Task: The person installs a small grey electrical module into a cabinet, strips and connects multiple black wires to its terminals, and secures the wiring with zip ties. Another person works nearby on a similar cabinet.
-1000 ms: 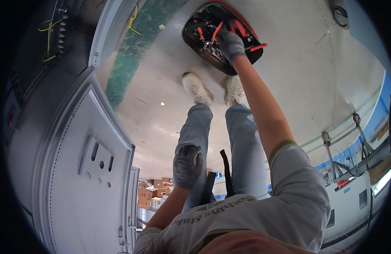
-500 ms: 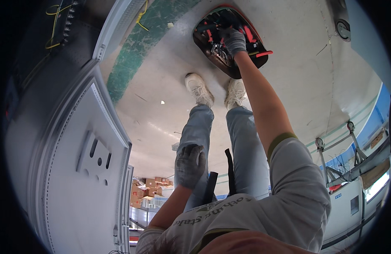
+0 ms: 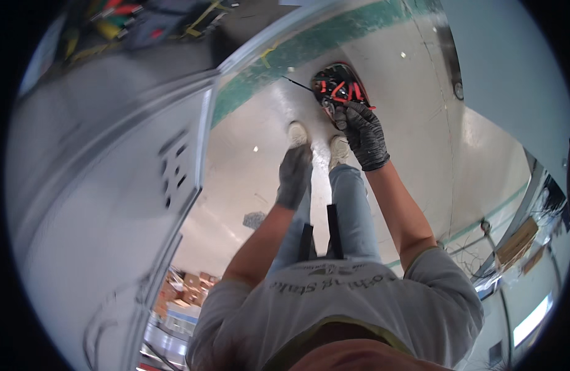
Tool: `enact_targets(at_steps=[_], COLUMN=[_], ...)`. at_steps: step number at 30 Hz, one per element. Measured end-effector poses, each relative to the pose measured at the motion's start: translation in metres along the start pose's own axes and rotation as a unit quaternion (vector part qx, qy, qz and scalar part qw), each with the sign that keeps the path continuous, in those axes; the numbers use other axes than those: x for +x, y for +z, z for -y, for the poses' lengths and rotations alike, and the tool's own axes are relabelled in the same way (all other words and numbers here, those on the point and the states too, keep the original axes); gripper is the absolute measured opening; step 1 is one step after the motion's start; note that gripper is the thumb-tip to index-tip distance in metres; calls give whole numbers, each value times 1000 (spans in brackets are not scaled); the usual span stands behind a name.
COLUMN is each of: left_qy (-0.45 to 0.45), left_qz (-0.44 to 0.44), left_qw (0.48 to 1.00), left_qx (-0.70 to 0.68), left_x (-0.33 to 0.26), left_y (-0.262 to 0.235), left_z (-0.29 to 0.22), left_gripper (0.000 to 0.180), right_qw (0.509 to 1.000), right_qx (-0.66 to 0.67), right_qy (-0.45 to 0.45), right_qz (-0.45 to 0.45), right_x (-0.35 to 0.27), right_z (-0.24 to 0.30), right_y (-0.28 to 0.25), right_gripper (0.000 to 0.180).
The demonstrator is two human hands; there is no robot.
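Brown cardboard boxes (image 3: 189,285) stacked at your lower left, beyond the grey cabinet door (small, blurred); no signs or screens.

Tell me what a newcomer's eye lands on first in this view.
First comes the open tool bag on the pale floor, full of red-handled tools, just beyond the person's shoes. The right hand, in a dark glove, reaches down to the bag's near edge, while the left hand, in a grey glove, hangs open above the left leg. A big grey metal cabinet door fills the left side.
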State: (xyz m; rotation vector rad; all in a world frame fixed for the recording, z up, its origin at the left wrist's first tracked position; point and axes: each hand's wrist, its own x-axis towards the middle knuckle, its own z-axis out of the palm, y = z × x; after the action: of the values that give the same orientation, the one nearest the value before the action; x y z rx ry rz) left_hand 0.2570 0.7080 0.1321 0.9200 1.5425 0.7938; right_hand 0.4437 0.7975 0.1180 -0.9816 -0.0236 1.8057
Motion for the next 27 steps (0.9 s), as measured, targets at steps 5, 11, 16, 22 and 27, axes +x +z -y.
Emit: enact_targets(at_steps=[5,11,16,22,27], left_qy=[57,210,338,466,349], left_qz=[-109,-211,-393,-472,-608], left_qw=[944,926,840,744,695], left_qx=[-306,-233,-162,-82,158], left_x=[-77,-237,-330,-440,-552], left_y=[-44,-115,-146,-272,-439], left_z=[-200,-293,-324,-351,-368], left_gripper=[27,17,14,18,23], right_qw=[989,898,792,689,601], right_qx=[-104,-305,-368,-298,-279], right_qy=[11,-72,-189,-177,-374], right_qz=[104,308,448,636,649], right_x=[-139,-293,-369,-439,-462], right_z=[22,15,-18,-84,-133], right_y=[165,306,362,461,563], right_gripper=[18,15,18,18,17])
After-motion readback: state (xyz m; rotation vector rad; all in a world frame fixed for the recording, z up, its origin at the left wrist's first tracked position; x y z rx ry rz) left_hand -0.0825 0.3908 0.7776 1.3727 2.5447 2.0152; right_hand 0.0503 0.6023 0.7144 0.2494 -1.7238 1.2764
